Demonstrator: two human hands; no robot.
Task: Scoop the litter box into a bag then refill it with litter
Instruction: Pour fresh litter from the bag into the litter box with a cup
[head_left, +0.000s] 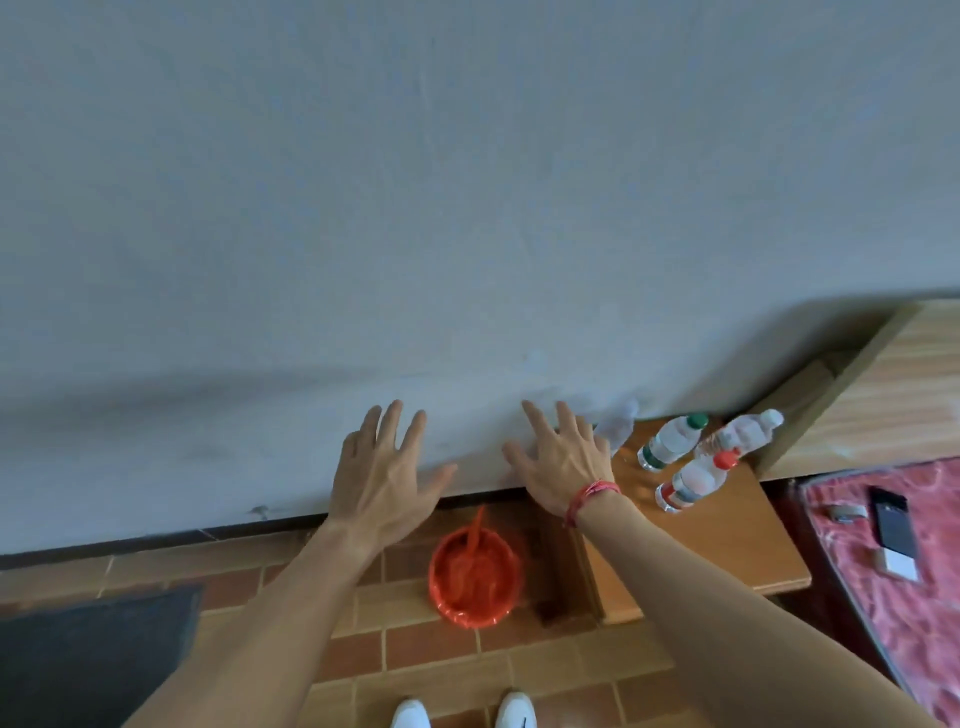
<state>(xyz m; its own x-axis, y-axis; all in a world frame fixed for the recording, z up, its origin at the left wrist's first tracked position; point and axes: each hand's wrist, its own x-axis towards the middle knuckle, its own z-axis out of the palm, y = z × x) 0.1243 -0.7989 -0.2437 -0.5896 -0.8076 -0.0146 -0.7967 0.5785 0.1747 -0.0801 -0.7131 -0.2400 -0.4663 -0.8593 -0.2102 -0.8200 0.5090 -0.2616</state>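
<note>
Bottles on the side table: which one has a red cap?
The front bottle, nearest the camera; the green-capped bottle and white-capped bottle sit behind it.

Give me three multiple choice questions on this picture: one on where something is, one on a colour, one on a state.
1. The red bag-lined bin stands: A on a chair; B on the tiled floor; C on a shelf.
2. The cord on the right wrist is: A blue; B red; C green.
3. The left hand and right hand are: A open, fingers spread; B gripping a scoop; C fists.
Answers: B, tiles surround it; B, it shows red; A, both hold nothing.
</note>
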